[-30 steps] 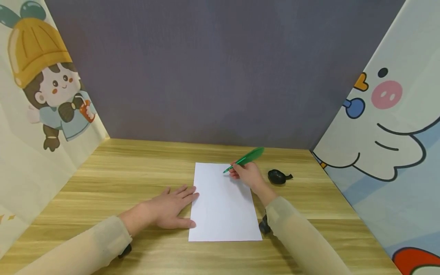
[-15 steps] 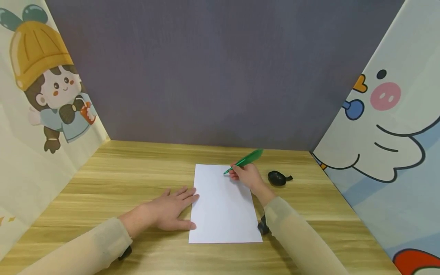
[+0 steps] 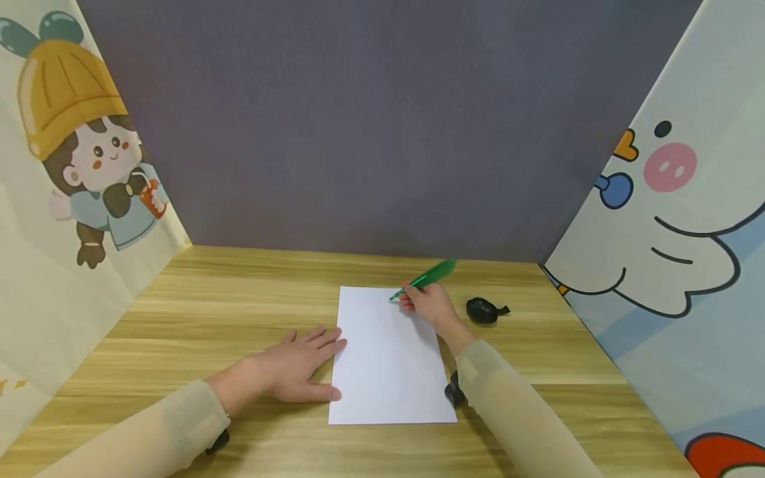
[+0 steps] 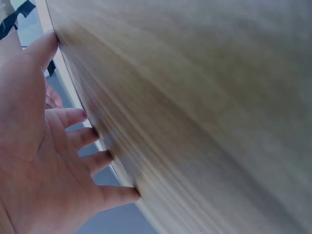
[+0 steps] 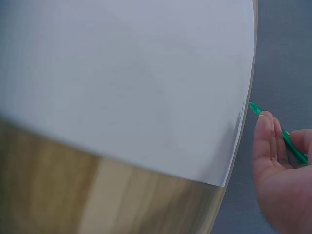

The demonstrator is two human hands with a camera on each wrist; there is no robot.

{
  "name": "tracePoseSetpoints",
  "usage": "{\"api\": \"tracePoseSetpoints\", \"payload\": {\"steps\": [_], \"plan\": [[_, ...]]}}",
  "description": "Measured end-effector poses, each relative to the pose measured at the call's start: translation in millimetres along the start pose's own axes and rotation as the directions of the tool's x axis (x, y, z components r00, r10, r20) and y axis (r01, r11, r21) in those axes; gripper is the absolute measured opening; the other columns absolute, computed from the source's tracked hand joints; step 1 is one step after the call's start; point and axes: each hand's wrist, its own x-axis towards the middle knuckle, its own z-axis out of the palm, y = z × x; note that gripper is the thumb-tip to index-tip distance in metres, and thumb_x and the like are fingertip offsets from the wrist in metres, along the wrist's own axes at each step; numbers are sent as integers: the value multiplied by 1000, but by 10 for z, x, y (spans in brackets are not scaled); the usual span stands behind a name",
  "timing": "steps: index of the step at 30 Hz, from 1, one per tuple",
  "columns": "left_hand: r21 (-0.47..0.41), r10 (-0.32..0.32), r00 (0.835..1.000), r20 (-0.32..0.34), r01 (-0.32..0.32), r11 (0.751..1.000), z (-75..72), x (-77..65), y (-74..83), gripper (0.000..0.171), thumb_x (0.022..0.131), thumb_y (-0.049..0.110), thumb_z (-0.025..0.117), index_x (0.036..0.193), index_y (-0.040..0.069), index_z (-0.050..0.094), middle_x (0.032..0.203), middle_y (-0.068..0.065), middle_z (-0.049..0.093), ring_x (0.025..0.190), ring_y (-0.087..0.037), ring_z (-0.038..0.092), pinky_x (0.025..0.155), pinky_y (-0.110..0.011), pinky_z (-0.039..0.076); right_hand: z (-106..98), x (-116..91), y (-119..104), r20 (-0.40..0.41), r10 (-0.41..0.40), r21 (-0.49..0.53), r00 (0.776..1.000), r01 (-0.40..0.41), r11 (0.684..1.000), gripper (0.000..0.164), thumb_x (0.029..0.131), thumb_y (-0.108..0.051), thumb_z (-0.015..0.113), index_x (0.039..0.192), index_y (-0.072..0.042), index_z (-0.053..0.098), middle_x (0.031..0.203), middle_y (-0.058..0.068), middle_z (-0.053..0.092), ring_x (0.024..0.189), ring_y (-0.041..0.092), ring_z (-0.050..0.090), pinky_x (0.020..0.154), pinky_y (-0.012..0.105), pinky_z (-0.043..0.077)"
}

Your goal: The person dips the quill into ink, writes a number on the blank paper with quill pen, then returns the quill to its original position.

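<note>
A sheet of white paper (image 3: 388, 378) lies upright-wise on the wooden table. My right hand (image 3: 433, 307) pinches a green pen (image 3: 439, 272) with a feather-shaped end, its tip at the upper part of the sheet. In the right wrist view the pen (image 5: 295, 147) runs between thumb and fingers; whether its tip touches the paper I cannot tell. No marks show on the sheet. Spread flat, my left hand (image 3: 301, 366) rests at the sheet's left edge, thumb and fingertips on the paper. The left wrist view shows those straight fingers (image 4: 100, 162) against the surface.
A small black rounded object with a short tail (image 3: 481, 311) lies right of my right hand. Another dark object (image 3: 454, 390) peeks out beside the right sleeve. A grey panel (image 3: 358, 133) closes off the table's back, with cartoon-printed panels at both sides.
The pen tip has moved very slightly up and right over the paper, and the right forearm has shifted a little left. The left hand stays in place.
</note>
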Motion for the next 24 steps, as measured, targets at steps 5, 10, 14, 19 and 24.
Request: {"api": "tracePoseSetpoints", "payload": {"steps": [5,10,14,19,24], "plan": [[2,14,1000,-3,-14,1000,-8,-15,12,100,101,76,60,174,14,32,184,-9,25,170,-41,22,127,-81,23,3,15,-6,4,-7,9,1000,7,1000,30,115,-16,57,130,6,71,112,23,79,93,22,80,84,32,67],[4,20,1000,-1,-20,1000,-9,-26,17,101,101,77,59,174,13,32,184,-9,25,170,-41,22,127,-81,23,0,34,-7,12,-7,13,1000,7,1000,31,116,-15,57,133,7,70,114,24,78,97,25,81,85,32,67],[5,19,1000,0,-19,1000,-3,-23,8,101,101,77,59,174,14,31,184,-9,24,170,-41,22,127,-81,23,0,28,-24,14,-8,8,1000,8,1000,31,116,-16,56,133,7,69,115,25,78,101,29,81,88,34,67],[4,14,1000,5,-14,1000,-9,-24,7,100,101,77,59,175,15,31,184,-8,24,171,-40,21,127,-81,23,4,19,-48,5,-3,6,1000,3,1000,32,116,-16,56,135,7,69,116,25,77,103,31,81,89,36,67],[2,13,1000,7,-13,1000,-10,-19,5,100,101,76,60,175,14,31,184,-8,24,171,-40,21,127,-81,23,18,18,-63,0,-1,-4,1000,1,1000,34,116,-16,57,136,8,68,114,23,78,99,27,81,87,34,68]]}}
